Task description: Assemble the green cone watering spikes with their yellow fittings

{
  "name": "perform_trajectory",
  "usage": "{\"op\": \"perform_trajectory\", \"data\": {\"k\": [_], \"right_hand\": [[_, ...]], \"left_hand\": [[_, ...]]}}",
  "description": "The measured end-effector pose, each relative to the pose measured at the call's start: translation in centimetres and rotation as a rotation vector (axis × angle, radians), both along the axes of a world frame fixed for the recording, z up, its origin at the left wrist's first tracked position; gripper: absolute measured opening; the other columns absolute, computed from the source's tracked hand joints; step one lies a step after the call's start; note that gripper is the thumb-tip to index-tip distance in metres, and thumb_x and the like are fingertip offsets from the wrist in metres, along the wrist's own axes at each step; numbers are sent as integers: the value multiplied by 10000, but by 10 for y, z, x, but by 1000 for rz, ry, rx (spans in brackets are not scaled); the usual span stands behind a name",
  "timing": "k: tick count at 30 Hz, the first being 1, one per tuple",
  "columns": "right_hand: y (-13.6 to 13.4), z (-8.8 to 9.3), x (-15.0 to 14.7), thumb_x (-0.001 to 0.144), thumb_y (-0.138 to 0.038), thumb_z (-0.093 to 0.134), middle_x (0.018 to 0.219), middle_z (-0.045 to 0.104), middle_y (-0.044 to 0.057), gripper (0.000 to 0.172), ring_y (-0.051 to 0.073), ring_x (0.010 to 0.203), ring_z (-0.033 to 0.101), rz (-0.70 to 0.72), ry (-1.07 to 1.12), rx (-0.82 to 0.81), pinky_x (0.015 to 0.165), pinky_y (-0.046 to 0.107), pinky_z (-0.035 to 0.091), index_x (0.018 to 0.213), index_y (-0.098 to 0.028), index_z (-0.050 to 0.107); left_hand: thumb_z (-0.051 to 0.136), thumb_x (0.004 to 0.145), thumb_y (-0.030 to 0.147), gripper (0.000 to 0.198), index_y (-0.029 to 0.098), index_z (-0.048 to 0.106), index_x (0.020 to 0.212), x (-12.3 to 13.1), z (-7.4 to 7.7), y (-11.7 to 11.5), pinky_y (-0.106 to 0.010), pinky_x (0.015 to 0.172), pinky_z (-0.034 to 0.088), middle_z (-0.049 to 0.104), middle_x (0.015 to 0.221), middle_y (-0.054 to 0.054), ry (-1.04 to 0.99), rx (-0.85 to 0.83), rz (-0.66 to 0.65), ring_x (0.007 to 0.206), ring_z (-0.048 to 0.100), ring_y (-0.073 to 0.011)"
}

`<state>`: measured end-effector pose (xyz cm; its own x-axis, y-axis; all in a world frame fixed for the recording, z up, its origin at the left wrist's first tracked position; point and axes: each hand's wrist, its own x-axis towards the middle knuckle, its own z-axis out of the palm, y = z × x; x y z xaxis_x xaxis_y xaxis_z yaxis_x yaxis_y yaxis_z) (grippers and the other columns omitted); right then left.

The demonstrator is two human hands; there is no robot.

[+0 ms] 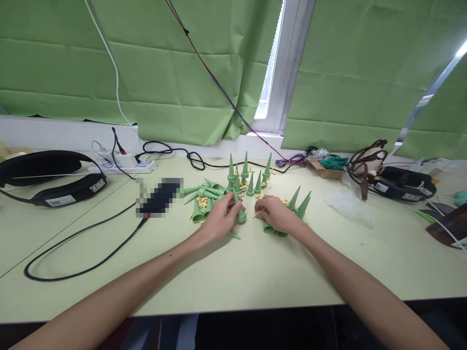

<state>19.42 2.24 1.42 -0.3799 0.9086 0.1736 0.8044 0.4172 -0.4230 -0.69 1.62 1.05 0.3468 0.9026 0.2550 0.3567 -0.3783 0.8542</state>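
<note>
The left hand (222, 214) is aimed toward two o'clock, a near-upright green cone (241, 217) grasped by its fingers; at the cone's three o'clock, a yellow piece (256, 214) is pinched by the right hand (273, 212), aimed toward ten o'clock.

Head-worn view, forward and down onto hands (221, 215) (275, 213), seemingly near.

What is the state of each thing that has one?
Left hand: closed on green cone
Green cone: held, tip up
Right hand: pinching yellow piece
Rear cones: standing, tips up
Left heap of cones: jumbled
Power strip: plugs inserted
Dark device: cable attached
Cardboard box: open
Green curtains: parted, window showing
</note>
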Motion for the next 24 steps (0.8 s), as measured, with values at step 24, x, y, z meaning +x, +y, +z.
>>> {"op": "perform_trajectory", "data": {"k": [24], "right_hand": [[3, -5, 2, 888, -141, 596, 831, 603, 41, 147, 164, 778, 523, 2, 25, 48, 701, 264, 382, 745, -167, 575]], "left_hand": [[630, 853, 442, 275, 212, 506, 936, 1, 4, 1, -211, 418, 373, 541, 587, 45, -232, -166, 17, 430, 464, -88]]}}
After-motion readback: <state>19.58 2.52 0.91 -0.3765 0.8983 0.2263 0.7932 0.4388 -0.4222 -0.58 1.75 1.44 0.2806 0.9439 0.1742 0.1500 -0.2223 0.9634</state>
